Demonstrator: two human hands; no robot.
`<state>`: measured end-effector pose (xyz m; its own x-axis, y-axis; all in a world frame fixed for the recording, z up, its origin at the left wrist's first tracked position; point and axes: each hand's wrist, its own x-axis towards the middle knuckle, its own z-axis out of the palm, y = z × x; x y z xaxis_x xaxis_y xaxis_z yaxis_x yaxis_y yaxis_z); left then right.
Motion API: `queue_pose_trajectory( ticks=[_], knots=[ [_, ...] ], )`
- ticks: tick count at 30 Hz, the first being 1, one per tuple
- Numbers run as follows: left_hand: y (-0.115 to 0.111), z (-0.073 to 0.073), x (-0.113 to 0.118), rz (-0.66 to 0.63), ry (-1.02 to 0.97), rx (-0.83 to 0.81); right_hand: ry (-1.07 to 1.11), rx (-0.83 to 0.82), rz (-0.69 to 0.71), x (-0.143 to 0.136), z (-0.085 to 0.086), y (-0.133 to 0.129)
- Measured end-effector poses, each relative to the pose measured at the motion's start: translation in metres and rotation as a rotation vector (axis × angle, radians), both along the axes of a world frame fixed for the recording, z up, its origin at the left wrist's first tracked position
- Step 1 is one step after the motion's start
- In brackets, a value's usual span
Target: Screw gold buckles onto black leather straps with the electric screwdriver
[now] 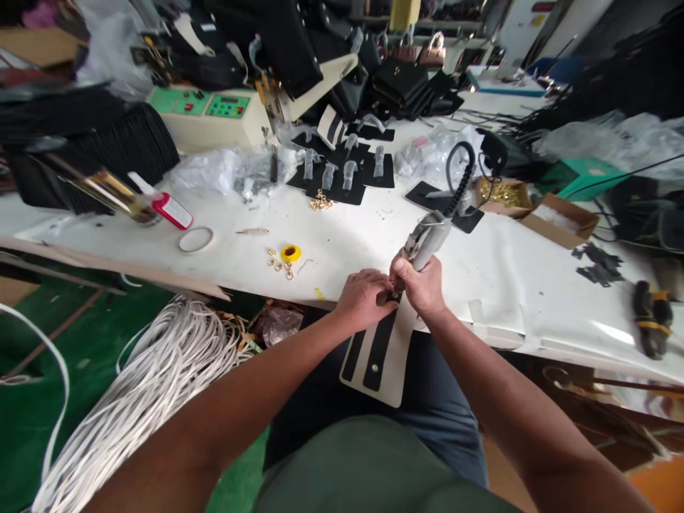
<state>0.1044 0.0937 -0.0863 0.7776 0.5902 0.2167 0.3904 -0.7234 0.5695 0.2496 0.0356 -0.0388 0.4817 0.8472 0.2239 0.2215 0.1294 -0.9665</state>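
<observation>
A grey electric screwdriver (434, 234) with a coiled black cord is gripped in my right hand (422, 285). Its working end points down towards a cream panel with black stripes (403, 356), which hangs over the table's front edge above my lap. One stripe carries a small gold-coloured stud (375, 368) near the panel's lower end. My left hand (366, 299) closes on the upper part of this panel, its fingertips right beside the tool's tip. What lies between those fingertips is too small and covered to make out.
Left of my hands are a yellow tape roll (291, 254), several gold rings (278, 266) and a red-and-white bottle (172, 211). Black pieces with wrapped fittings (342, 187) lie farther back. Small boxes (561, 219) and pliers (653, 317) are at right. White cord (160, 370) lies bundled below.
</observation>
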Motion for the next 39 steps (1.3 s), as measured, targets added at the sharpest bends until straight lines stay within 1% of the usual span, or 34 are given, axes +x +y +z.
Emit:
queue_pose_trajectory(
  ticks=[1,3,5,6,8,10,12,14,16,18,19,21,22,24,26,27,28,30,31,33,34,36,38,39],
  knots=[
    [0.0,0.0,0.0,0.004,-0.005,-0.007,0.0,-0.005,-0.013,0.004,0.006,0.0],
    [0.0,0.001,0.001,0.001,-0.018,-0.019,-0.051,-0.027,-0.093,0.019,0.018,-0.004],
    [0.0,0.002,0.001,-0.011,-0.025,-0.015,-0.226,-0.112,-0.198,0.04,0.023,-0.01],
    [0.0,0.002,0.001,-0.014,-0.023,-0.008,-0.355,-0.193,-0.236,0.053,0.023,-0.014],
    [-0.001,0.003,0.001,-0.006,-0.016,0.011,-0.625,-0.422,-0.247,0.079,0.016,-0.021],
    [-0.003,0.004,0.0,0.015,-0.012,0.034,-0.821,-0.626,-0.203,0.103,0.004,-0.027],
    [-0.006,0.004,-0.001,0.034,-0.013,0.06,-0.922,-0.714,-0.182,0.119,-0.007,-0.034],
    [-0.01,0.004,-0.002,0.068,-0.006,0.093,-0.959,-0.712,-0.219,0.122,-0.013,-0.044],
    [-0.014,0.005,-0.004,0.121,0.013,0.126,-0.934,-0.616,-0.304,0.112,-0.017,-0.06],
    [-0.018,0.005,-0.004,0.168,0.043,0.148,-0.801,-0.506,-0.343,0.086,-0.023,-0.082],
    [-0.019,0.005,-0.005,0.179,0.059,0.152,-0.678,-0.478,-0.318,0.069,-0.029,-0.094],
    [-0.021,0.005,-0.005,0.184,0.083,0.154,-0.355,-0.526,-0.147,0.03,-0.044,-0.117],
    [-0.021,0.006,-0.006,0.181,0.089,0.152,-0.229,-0.527,-0.071,0.01,-0.053,-0.127],
    [-0.023,0.007,-0.009,0.174,0.086,0.138,-0.017,-0.471,-0.016,-0.026,-0.068,-0.138],
    [-0.028,0.009,-0.014,0.163,0.043,0.091,0.151,-0.339,-0.013,-0.051,-0.073,-0.141],
    [-0.033,0.012,-0.018,0.162,-0.003,0.045,0.174,-0.264,-0.031,-0.06,-0.071,-0.139],
    [-0.038,0.015,-0.023,0.165,-0.062,-0.02,0.145,-0.195,-0.058,-0.067,-0.065,-0.137],
    [-0.052,0.023,-0.034,0.173,-0.201,-0.221,-0.026,-0.12,-0.088,-0.076,-0.05,-0.132],
    [-0.06,0.027,-0.04,0.174,-0.262,-0.347,-0.128,-0.118,-0.071,-0.08,-0.041,-0.13],
    [-0.076,0.034,-0.051,0.191,-0.349,-0.585,-0.303,-0.162,0.011,-0.088,-0.026,-0.127],
    [-0.083,0.036,-0.056,0.23,-0.374,-0.674,-0.367,-0.189,0.068,-0.093,-0.02,-0.127],
    [-0.092,0.04,-0.063,0.366,-0.4,-0.785,-0.426,-0.193,0.191,-0.1,-0.01,-0.128],
    [-0.095,0.042,-0.068,0.492,-0.405,-0.826,-0.372,-0.133,0.278,-0.102,-0.001,-0.131],
    [-0.094,0.043,-0.07,0.521,-0.409,-0.831,-0.32,-0.094,0.279,-0.099,0.003,-0.132]
  ],
)
